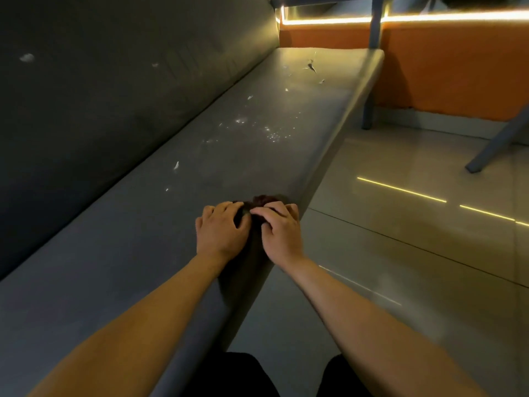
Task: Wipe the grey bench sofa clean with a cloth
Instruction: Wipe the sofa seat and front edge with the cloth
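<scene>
Both hands on cloth (262,201) at seat's front edge.
Left hand (221,232) & right hand (279,232) side by side, fingers curled, gripping dark bunched cloth under fingertips; grey bench sofa (137,253) beneath.

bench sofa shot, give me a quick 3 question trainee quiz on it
1. True or false: both hands press the dark cloth near the front edge of the bench seat.
2. Where does most of the pale debris lie? A) under the hands B) farther along the seat, beyond the cloth C) on the floor
3. What colour is the wall panel past the bench end?

Key: 1 true, left hand and right hand both on it; 2 B; 3 orange.
</scene>
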Demonstrator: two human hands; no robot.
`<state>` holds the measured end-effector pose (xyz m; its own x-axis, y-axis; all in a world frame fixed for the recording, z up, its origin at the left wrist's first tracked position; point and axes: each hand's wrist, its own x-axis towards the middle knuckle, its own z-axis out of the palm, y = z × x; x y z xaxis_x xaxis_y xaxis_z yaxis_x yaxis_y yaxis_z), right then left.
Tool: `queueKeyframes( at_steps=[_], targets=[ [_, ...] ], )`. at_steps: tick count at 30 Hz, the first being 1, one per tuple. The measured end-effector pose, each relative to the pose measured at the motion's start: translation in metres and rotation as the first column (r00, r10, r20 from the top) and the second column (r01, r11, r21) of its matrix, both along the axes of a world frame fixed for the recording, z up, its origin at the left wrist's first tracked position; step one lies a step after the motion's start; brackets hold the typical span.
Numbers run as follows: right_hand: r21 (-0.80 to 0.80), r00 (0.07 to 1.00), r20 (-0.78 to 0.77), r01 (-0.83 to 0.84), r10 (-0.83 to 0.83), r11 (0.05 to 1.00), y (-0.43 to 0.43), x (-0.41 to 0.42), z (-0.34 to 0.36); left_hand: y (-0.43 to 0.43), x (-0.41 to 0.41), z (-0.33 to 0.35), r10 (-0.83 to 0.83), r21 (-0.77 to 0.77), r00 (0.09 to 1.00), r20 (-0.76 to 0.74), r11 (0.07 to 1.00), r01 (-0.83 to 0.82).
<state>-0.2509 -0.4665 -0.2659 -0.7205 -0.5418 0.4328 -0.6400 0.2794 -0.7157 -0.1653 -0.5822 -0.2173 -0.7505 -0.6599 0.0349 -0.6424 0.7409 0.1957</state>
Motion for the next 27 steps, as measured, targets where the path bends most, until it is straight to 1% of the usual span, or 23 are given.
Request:
queueKeyframes(
  at_steps=[1, 3, 5, 8, 9, 10, 12, 14, 17, 19, 20, 21, 23, 25, 26, 27],
  targets=[
    [0.023, 1.0, -0.021, 0.014, -0.014, 1.0, 0.001, -0.012, -0.002, 0.005, -0.004, -0.002, 0.02, 0.033, 1.0, 0.018, 0.999, -0.021],
    [0.041, 0.991, 0.0, 0.131, -0.131, 0.991, 0.0, -0.043, -0.007, 0.011, -0.006, -0.007, 0.042, 0.06, 0.999, 0.027, 0.997, -0.044],
    [0.031, 0.961, 0.118, 0.249, -0.251, 0.968, -0.001, -0.072, -0.009, 0.01, -0.006, -0.01, 0.047, 0.065, 0.999, -0.002, 0.997, -0.046],
    [0.018, 0.913, 0.269, 0.314, -0.308, 0.949, -0.009, -0.078, -0.003, 0.008, -0.006, -0.011, 0.049, 0.061, 0.999, -0.018, 0.997, -0.048],
    [0.011, 0.897, 0.297, 0.339, -0.326, 0.941, -0.013, -0.07, 0.002, 0.009, -0.006, -0.011, 0.051, 0.061, 0.998, -0.021, 0.997, -0.05],
    [0.006, 0.898, 0.283, 0.349, -0.336, 0.937, -0.015, -0.059, 0.007, 0.01, -0.006, -0.011, 0.051, 0.06, 0.998, -0.025, 0.997, -0.05],
    [0.016, 0.942, 0.175, 0.289, -0.287, 0.957, -0.02, -0.034, 0.015, 0.012, -0.005, -0.011, 0.049, 0.06, 0.998, -0.034, 0.997, -0.047],
    [0.085, 0.985, 0.07, 0.15, -0.156, 0.985, -0.025, -0.016, 0.02, 0.011, -0.004, -0.01, 0.055, 0.074, 0.997, -0.051, 0.996, -0.052],
    [0.2, 0.997, 0.077, -0.031, 0.016, 0.979, -0.029, -0.014, 0.034, 0.009, -0.001, -0.008, 0.071, 0.139, 0.991, -0.113, 0.989, -0.055],
    [0.27, 0.991, 0.054, -0.133, 0.123, 0.954, -0.03, -0.021, 0.041, 0.007, 0.001, -0.005, 0.078, 0.191, 0.987, -0.138, 0.98, -0.05],
    [0.296, 0.989, 0.033, -0.147, 0.144, 0.944, -0.031, -0.028, 0.041, 0.006, 0.002, -0.002, 0.077, 0.212, 0.988, -0.134, 0.976, -0.047],
    [0.311, 0.992, 0.003, -0.12, 0.126, 0.943, -0.032, -0.037, 0.04, 0.004, 0.004, 0.001, 0.062, 0.226, 0.991, -0.122, 0.974, -0.033],
    [0.342, 0.999, -0.053, 0.02, -0.002, 0.939, -0.037, -0.052, 0.037, -0.004, 0.009, 0.008, -0.014, 0.25, 0.995, -0.099, 0.967, 0.039],
    [0.379, 0.995, -0.04, 0.1, -0.091, 0.92, -0.049, -0.049, 0.039, -0.018, 0.024, 0.011, -0.104, 0.253, 0.986, -0.134, 0.958, 0.136],
    [0.391, 0.996, -0.026, 0.093, -0.09, 0.916, -0.058, -0.04, 0.041, -0.028, 0.034, 0.012, -0.126, 0.227, 0.977, -0.17, 0.96, 0.163],
    [0.391, 0.998, -0.004, 0.06, -0.064, 0.918, -0.069, -0.028, 0.044, -0.039, 0.046, 0.011, -0.114, 0.177, 0.974, -0.197, 0.973, 0.149]
  ],
)
